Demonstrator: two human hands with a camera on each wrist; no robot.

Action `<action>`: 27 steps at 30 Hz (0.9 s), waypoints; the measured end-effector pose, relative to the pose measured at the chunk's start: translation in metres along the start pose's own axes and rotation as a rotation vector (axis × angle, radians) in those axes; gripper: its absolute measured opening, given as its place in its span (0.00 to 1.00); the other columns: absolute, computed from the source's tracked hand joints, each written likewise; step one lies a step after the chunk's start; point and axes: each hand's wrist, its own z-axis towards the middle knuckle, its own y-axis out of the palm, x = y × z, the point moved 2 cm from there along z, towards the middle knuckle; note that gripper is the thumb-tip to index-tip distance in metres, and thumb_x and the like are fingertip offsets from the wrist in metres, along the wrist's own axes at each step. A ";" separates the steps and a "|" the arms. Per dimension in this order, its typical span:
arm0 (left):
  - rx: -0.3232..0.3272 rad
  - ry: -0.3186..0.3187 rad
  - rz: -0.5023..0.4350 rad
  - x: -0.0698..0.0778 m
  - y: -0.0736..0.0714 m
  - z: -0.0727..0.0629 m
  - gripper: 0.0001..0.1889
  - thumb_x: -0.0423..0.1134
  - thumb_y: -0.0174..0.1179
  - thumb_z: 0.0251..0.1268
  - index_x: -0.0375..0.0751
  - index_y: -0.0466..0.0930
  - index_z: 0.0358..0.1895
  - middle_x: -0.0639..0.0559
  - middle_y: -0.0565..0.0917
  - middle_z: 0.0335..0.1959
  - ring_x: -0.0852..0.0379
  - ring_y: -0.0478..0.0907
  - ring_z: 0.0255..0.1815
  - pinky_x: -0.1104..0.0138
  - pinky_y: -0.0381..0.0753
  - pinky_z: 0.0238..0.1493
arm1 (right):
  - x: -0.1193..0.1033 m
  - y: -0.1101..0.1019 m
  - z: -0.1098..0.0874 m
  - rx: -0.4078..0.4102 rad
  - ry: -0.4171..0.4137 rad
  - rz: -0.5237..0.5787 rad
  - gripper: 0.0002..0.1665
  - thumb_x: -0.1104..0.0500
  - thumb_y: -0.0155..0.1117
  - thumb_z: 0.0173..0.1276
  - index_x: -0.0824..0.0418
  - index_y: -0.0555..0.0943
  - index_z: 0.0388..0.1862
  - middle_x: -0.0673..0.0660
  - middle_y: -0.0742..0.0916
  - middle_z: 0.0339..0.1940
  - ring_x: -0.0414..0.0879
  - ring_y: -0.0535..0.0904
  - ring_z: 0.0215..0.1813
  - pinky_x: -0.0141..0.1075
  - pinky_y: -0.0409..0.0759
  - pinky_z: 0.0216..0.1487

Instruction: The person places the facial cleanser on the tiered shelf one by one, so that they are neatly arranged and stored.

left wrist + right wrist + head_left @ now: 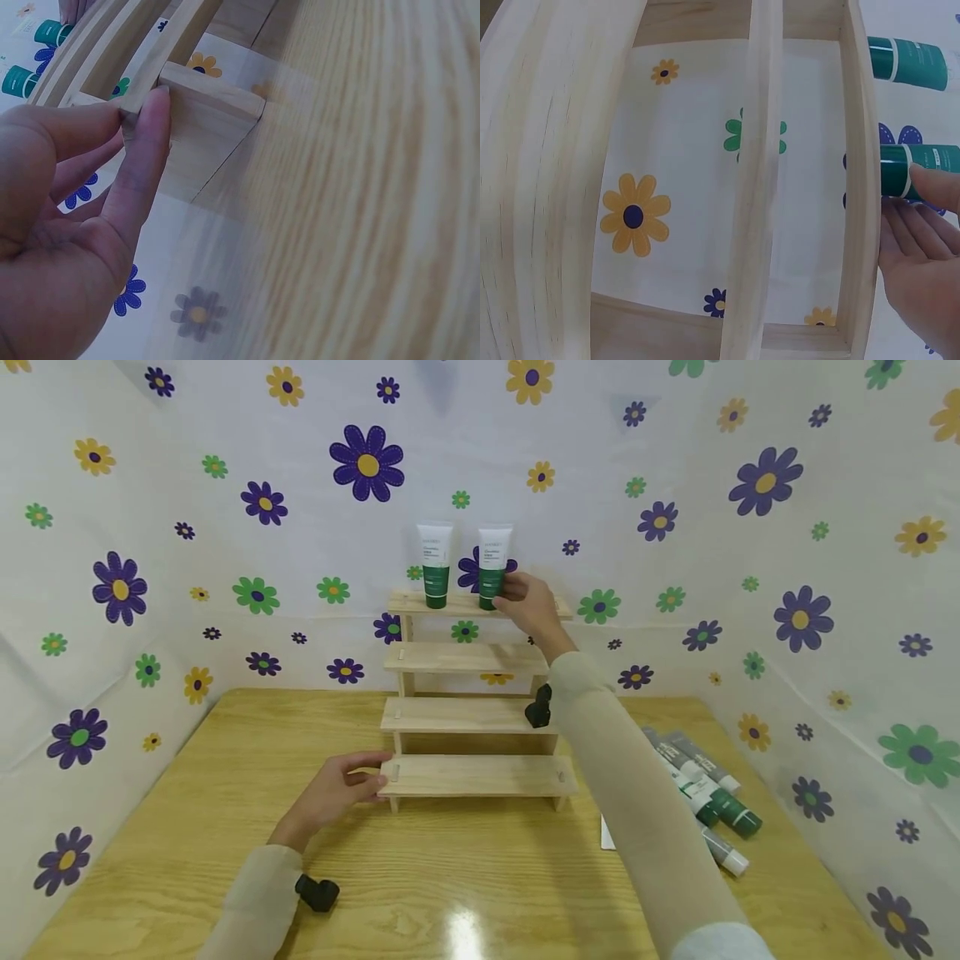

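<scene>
A stepped wooden display rack [480,777] stands on the table, with several tiers. On its top tier two white-and-green squeeze tubes stand upright on their caps, a left tube [435,556] and a right tube [492,552], with a gap between them. My right hand [531,607] holds the right tube low on its green part, and in the right wrist view the thumb lies against that tube [930,161]. My left hand [330,793] pinches the left end of the lowest tier between thumb and finger, plain in the left wrist view at the board [176,49].
At the table's right lies a pile of more tubes, some grey [723,852] and some green-and-white [731,810]. A white flat item [607,835] is partly hidden by my right forearm. Flower-patterned cloth [315,543] hangs behind the rack and along both sides.
</scene>
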 end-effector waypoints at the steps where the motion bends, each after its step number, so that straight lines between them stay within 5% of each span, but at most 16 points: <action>1: -0.002 0.002 0.001 0.000 0.001 0.000 0.26 0.35 0.60 0.77 0.31 0.70 0.73 0.27 0.74 0.69 0.44 0.85 0.58 0.62 0.91 0.52 | 0.000 -0.001 -0.001 -0.005 -0.002 0.011 0.31 0.64 0.64 0.76 0.66 0.70 0.75 0.65 0.80 0.72 0.56 0.77 0.73 0.43 0.76 0.76; 14: 0.006 -0.006 -0.008 0.000 0.002 -0.003 0.26 0.34 0.59 0.77 0.31 0.70 0.74 0.28 0.74 0.69 0.43 0.84 0.59 0.64 0.91 0.52 | 0.002 -0.034 -0.017 -0.017 0.066 0.021 0.29 0.59 0.63 0.77 0.65 0.72 0.73 0.65 0.80 0.71 0.56 0.79 0.70 0.43 0.80 0.72; 20: 0.017 -0.037 0.010 0.000 0.002 0.000 0.25 0.34 0.60 0.77 0.33 0.71 0.73 0.29 0.74 0.70 0.48 0.85 0.57 0.66 0.91 0.51 | 0.005 -0.060 -0.025 0.015 0.083 0.031 0.28 0.61 0.63 0.77 0.68 0.73 0.71 0.68 0.81 0.69 0.57 0.84 0.61 0.35 0.87 0.60; 27: 0.015 -0.034 0.021 0.001 0.000 0.001 0.25 0.35 0.60 0.76 0.34 0.71 0.73 0.30 0.74 0.70 0.48 0.86 0.56 0.63 0.91 0.52 | 0.014 -0.088 -0.039 0.003 0.119 -0.113 0.27 0.58 0.62 0.77 0.69 0.74 0.70 0.70 0.82 0.66 0.58 0.85 0.59 0.36 0.88 0.56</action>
